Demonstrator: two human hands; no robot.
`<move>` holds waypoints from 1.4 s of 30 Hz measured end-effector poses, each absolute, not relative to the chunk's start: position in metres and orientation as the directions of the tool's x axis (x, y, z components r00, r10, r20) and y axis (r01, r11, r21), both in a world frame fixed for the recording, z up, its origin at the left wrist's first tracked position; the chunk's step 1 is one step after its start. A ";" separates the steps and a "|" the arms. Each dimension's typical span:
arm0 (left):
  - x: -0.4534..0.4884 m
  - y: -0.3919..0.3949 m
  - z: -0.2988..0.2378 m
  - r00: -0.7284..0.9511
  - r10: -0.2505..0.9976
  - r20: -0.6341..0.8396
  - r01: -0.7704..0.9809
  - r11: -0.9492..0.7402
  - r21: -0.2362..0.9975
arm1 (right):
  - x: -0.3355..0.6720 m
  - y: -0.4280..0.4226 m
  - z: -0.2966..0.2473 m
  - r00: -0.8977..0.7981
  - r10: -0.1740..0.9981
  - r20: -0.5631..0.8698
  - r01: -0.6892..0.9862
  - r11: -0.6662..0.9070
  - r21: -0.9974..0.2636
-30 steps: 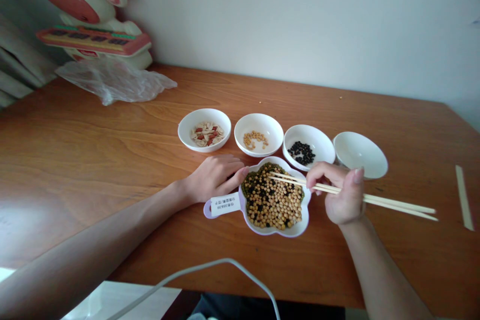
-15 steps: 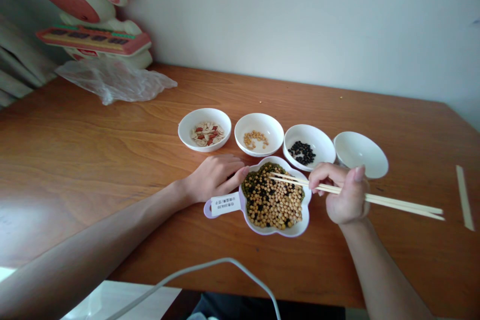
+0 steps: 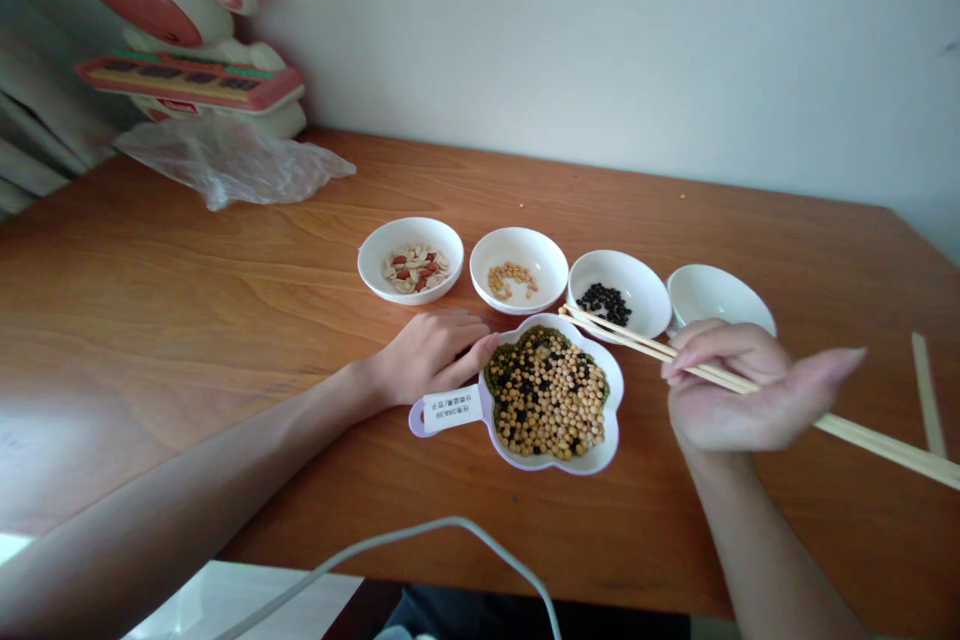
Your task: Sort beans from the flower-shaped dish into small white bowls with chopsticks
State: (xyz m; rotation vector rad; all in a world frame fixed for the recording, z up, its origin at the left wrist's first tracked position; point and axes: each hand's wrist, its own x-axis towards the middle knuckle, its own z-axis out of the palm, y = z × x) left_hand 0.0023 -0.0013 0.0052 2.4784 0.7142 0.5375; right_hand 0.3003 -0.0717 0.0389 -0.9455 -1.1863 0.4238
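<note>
Behind the grip of the right hand (image 3: 739,388), I see the chopsticks (image 3: 885,446) cut off by the frame edge. Beyond it, the hand partly hides the rightmost bowl (image 3: 716,295). Ahead, the tips' contact is too small to resolve.

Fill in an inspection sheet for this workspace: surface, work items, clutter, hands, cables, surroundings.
Surface: brown wooden table, two tiny yellowish bits towards the back.
Work items: flower-shaped dish of mixed beans; row of four white bowls, the left three holding pale and red pieces, yellow beans and black beans; the fourth partly hidden.
Clutter: clear plastic bag, back left; pale strip, far right.
Hands: left hand on the table, thumb at the dish's rim; right hand holds chopsticks, tips near the black-bean bowl.
Cables: whitish cable loops across the foreground; contact with the table unclear.
Surroundings: pale wall, toy with keyboard, grey fabric.
</note>
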 end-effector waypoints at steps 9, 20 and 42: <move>0.001 -0.001 0.003 0.788 0.580 0.207 0.387 -0.728 0.567 | 0.289 -0.071 0.035 0.387 0.796 0.466 0.155 0.442 -0.884; 0.001 -0.001 0.004 0.785 0.579 0.218 0.388 -0.735 0.556 | 0.322 -0.070 0.047 0.017 0.934 0.357 0.158 0.350 -0.923; 0.002 -0.001 0.006 0.785 0.578 0.224 0.383 -0.737 0.557 | 0.318 -0.076 0.032 -0.085 0.971 0.225 0.306 0.241 -0.921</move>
